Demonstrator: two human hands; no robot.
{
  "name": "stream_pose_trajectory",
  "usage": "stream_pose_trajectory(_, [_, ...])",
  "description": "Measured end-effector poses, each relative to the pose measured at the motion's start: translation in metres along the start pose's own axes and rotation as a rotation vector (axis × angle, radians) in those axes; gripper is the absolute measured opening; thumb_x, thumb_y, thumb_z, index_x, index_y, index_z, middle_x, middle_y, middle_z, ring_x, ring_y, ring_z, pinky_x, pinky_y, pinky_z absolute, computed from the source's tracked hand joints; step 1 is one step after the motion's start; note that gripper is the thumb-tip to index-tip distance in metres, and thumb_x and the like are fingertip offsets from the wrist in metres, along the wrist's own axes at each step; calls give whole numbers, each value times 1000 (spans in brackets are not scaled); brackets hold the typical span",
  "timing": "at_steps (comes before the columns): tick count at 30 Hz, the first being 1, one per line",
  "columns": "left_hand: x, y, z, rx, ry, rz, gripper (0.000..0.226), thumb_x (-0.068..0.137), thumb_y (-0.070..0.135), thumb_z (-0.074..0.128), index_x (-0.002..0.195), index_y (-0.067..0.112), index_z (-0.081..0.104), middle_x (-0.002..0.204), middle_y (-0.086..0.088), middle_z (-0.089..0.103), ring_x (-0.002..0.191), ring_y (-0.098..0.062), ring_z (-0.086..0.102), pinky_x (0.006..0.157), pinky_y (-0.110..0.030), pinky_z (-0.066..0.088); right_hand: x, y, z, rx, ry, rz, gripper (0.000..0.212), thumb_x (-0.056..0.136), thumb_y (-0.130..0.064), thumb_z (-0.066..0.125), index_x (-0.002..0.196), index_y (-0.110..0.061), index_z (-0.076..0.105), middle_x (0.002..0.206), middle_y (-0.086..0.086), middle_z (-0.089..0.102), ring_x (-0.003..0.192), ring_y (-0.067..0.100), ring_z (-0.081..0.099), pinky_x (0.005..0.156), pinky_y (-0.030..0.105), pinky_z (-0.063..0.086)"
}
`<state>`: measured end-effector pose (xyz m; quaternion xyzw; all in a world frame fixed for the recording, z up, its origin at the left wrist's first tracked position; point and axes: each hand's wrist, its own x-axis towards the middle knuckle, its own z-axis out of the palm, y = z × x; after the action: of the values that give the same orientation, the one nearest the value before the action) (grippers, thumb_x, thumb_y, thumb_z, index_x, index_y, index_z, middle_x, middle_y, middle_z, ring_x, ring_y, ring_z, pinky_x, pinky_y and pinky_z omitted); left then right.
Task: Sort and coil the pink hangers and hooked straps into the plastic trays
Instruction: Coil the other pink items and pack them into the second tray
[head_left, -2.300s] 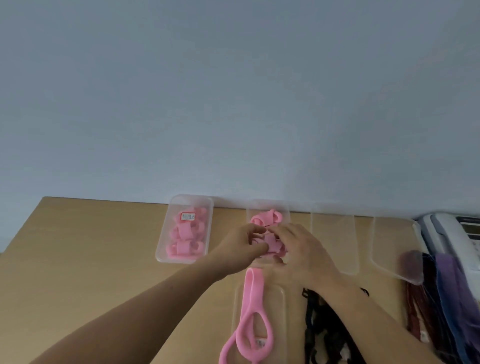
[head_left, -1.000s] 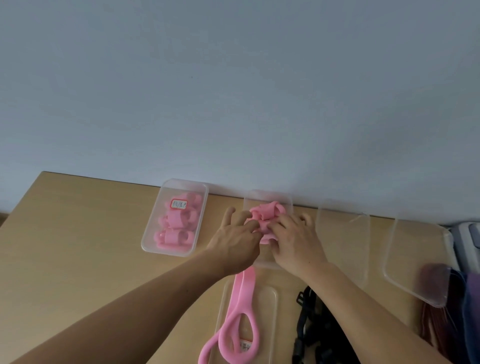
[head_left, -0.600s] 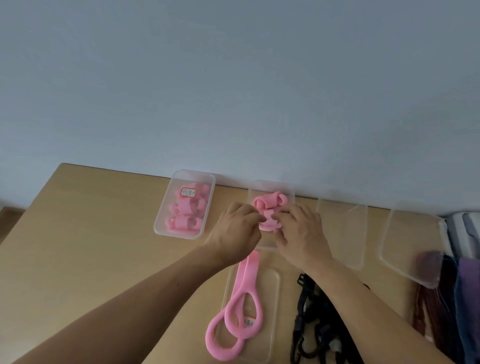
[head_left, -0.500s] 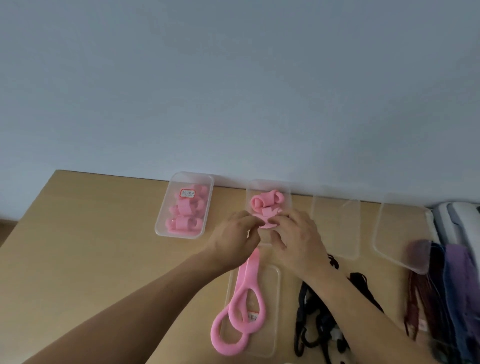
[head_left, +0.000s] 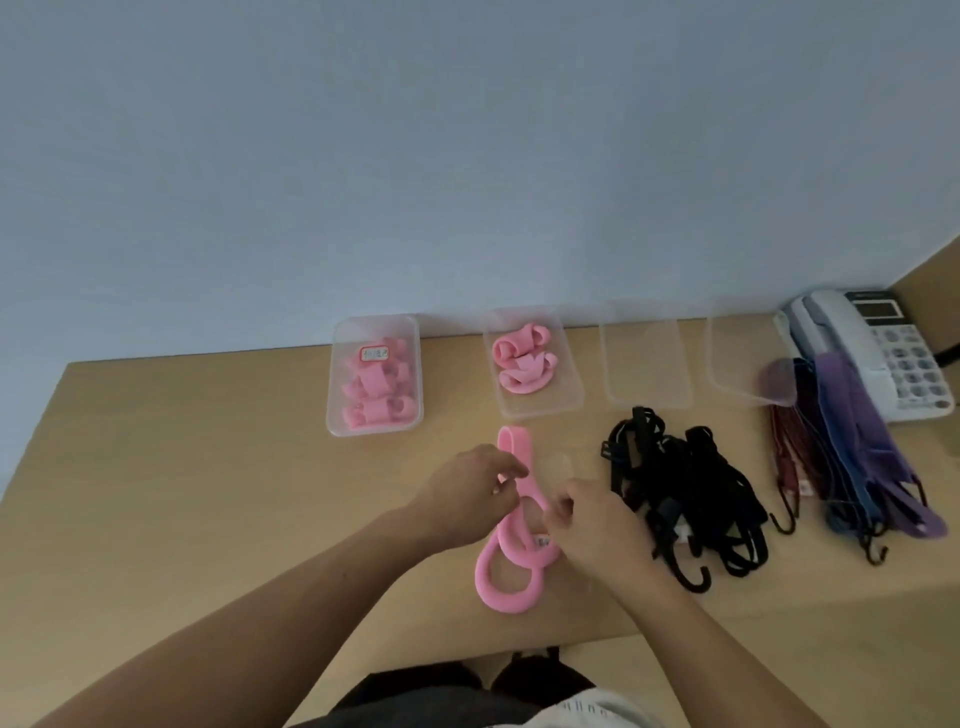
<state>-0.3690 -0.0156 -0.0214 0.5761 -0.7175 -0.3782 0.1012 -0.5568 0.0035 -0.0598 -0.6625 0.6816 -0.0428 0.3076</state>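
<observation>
A long pink hanger (head_left: 510, 577) lies looped on a clear tray (head_left: 562, 463) near the table's front edge. My left hand (head_left: 475, 493) pinches its straight upper part. My right hand (head_left: 592, 519) hovers with curled fingers at the loop beside a small label; whether it grips is unclear. At the back, the left tray (head_left: 336, 415) holds several coiled pink pieces, and the second tray (head_left: 569, 400) holds two coiled pink pieces (head_left: 523, 361). Two more trays (head_left: 647, 364) (head_left: 737, 358) stand bare. A pile of black hooked straps (head_left: 685, 499) lies right of my right hand.
Red, blue and purple hooked straps (head_left: 857, 457) lie at the far right, partly over the rightmost tray. A white desk phone (head_left: 888, 358) sits in the back right corner. The wall runs right behind the trays. The wooden table (head_left: 182, 493) stretches left.
Both hands have left the second tray, where a coiled pink piece now rests, and have come back toward me onto the long pink hanger. The camera now looks further down.
</observation>
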Motion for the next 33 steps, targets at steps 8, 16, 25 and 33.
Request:
stream_pose_trajectory(8, [-10,-5,9,23,-38,-9,35,91,21,55,126,25,62,124,6,63,104,-9,60,84,-22,45,-10,4,20,9,5,152,18,83,-32,65,91,-20,53,87,-5,60,71,11,56,53,23,39])
stream_pose_trajectory(16, [-14,-3,3,142,-161,70,78,78,21,69,147,32,36,151,10,38,138,-11,31,109,-27,31,-13,-16,-20,815,-170,345,9,81,-8,65,74,-3,66,55,6,63,45,12,55,45,23,41])
stream_pose_trajectory(25, [-24,26,-38,42,50,290,75,74,23,62,146,28,42,151,14,39,144,1,22,116,-26,28,-14,-46,-99,1392,-387,330,3,76,-4,67,73,-4,67,57,5,51,45,11,49,38,20,39])
stream_pose_trajectory(33, [-20,55,-62,-103,238,271,46,91,36,50,134,22,57,135,7,60,124,-8,55,103,-35,45,-6,-53,-133,1524,-503,264,20,57,-14,75,70,-10,61,56,2,50,41,7,46,35,18,34])
